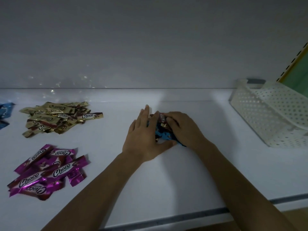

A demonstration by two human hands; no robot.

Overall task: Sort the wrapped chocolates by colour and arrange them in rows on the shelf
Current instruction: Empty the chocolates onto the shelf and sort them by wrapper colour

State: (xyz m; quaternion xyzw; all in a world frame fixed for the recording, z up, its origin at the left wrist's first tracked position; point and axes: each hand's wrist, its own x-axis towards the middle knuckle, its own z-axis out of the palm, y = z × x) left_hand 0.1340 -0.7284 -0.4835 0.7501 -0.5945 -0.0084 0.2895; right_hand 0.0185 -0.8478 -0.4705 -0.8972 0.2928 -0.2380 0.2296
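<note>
On the white shelf (191, 172) lie sorted heaps of wrapped chocolates: a gold heap (55, 118) at the back left, a purple heap (48, 170) in front of it, and a few blue ones (5, 114) at the far left edge. In the middle sits a small mixed bunch of blue and brown wrappers (162, 133) between my hands. My left hand (145, 139) rests flat against its left side with straight fingers and the thumb under it. My right hand (181, 129) curls over the bunch from the right and grips it.
A white perforated plastic basket (266, 114) stands tipped at the back right, beside a green and yellow panel (298, 72). The shelf's front edge (183, 217) runs along the bottom. A white back wall (150, 55) closes the shelf behind.
</note>
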